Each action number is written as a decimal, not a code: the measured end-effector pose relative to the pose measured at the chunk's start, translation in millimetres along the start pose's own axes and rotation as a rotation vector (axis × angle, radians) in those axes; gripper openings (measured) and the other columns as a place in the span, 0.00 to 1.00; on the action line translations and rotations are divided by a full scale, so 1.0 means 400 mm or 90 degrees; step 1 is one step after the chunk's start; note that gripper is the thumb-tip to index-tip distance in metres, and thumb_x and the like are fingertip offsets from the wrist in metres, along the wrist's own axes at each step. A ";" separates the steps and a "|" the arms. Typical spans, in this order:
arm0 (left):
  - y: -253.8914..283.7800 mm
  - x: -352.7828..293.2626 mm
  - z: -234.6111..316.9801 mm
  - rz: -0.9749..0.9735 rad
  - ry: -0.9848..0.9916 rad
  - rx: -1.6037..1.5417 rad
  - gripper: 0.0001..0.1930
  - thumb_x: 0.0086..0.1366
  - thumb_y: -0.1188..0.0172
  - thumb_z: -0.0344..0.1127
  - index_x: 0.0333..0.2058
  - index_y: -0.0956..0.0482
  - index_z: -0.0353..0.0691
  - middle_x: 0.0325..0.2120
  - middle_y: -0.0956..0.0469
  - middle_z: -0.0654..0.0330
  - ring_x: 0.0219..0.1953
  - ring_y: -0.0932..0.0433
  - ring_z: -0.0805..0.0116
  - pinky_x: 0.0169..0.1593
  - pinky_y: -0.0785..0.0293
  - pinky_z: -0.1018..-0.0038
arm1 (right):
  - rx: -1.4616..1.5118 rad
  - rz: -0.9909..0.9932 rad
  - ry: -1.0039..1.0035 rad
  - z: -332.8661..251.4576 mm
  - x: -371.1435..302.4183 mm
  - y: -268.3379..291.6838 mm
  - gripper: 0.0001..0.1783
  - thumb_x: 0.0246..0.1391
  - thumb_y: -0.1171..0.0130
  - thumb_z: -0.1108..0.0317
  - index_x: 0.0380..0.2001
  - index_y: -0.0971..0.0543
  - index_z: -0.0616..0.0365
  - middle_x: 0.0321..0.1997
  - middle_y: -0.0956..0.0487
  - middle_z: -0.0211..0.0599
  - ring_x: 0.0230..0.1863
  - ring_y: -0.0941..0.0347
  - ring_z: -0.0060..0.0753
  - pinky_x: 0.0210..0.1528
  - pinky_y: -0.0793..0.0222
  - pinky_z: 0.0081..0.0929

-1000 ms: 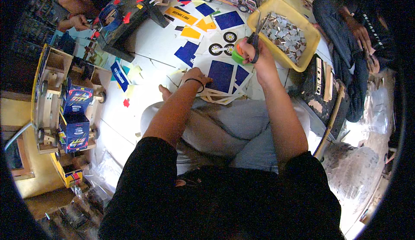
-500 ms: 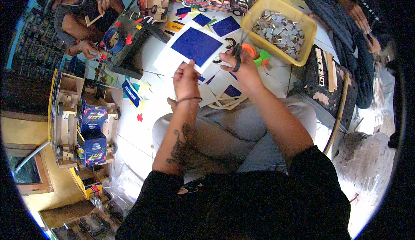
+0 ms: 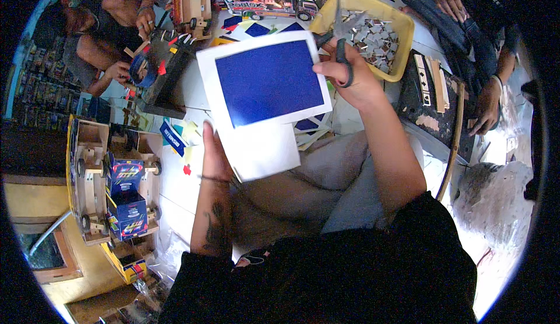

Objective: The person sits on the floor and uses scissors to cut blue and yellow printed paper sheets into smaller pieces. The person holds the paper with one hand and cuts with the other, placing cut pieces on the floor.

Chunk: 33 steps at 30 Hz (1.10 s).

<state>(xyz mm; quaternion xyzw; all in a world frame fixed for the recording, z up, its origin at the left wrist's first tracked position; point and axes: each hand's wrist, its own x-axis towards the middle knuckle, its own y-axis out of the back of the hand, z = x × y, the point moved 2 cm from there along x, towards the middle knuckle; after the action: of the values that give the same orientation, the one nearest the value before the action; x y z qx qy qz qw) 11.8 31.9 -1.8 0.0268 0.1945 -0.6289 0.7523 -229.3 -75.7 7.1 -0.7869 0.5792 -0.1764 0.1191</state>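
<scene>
My right hand [image 3: 356, 82] is closed on a pair of dark-handled scissors [image 3: 340, 29], whose blades point away from me and stand apart. Its thumb presses on the right edge of a white-bordered dark blue sheet [image 3: 271, 82]. Below that sheet, a plain white piece of paper [image 3: 265, 152] sticks out toward my lap. My left hand [image 3: 214, 154] is at the left edge of the papers, thumb stretched upward. Its other fingers are hidden behind the paper, so its grip does not show.
A yellow tub [image 3: 402, 61] of small metallic pieces stands at far right. Toy trucks [image 3: 256, 4] sit at the back, and wooden truck bodies [image 3: 92, 178] at left. Paper scraps [image 3: 186, 131] litter the floor. Two people sit across, one holding a blue tape roll [image 3: 143, 70].
The blue sheet has come nearer and now faces me more fully. My right hand has reached its right edge, scissors still in hand. My left hand has moved down and left.
</scene>
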 end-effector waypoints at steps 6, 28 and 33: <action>-0.034 0.159 0.078 -0.289 0.013 -0.191 0.30 0.61 0.61 0.55 0.48 0.36 0.31 0.42 0.28 0.52 0.42 0.27 0.64 0.48 0.33 0.71 | -0.310 0.116 0.056 0.050 0.015 -0.011 0.27 0.33 0.39 0.77 0.40 0.37 0.59 0.29 0.29 0.33 0.29 0.31 0.22 0.30 0.34 0.20; 0.086 0.172 0.102 0.228 -0.370 0.085 0.11 0.53 0.40 0.33 0.32 0.25 0.32 0.28 0.23 0.60 0.29 0.27 0.77 0.35 0.33 0.82 | -0.399 -0.068 -0.215 0.129 -0.023 -0.120 0.26 0.29 0.31 0.50 0.24 0.28 0.61 0.19 0.27 0.33 0.23 0.30 0.24 0.27 0.34 0.21; 0.081 0.166 0.108 0.186 -0.426 0.064 0.12 0.52 0.39 0.34 0.32 0.25 0.31 0.29 0.23 0.60 0.30 0.27 0.76 0.37 0.33 0.82 | -0.407 -0.126 -0.282 0.123 -0.043 -0.138 0.29 0.28 0.32 0.45 0.19 0.27 0.62 0.15 0.28 0.33 0.19 0.31 0.24 0.23 0.35 0.21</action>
<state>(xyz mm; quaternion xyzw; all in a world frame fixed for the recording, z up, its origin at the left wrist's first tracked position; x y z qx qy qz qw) 62.6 -35.9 9.7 -0.1157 -0.0991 -0.4974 0.8540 -165.2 -43.7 -18.4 -0.8554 0.4864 0.1761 -0.0270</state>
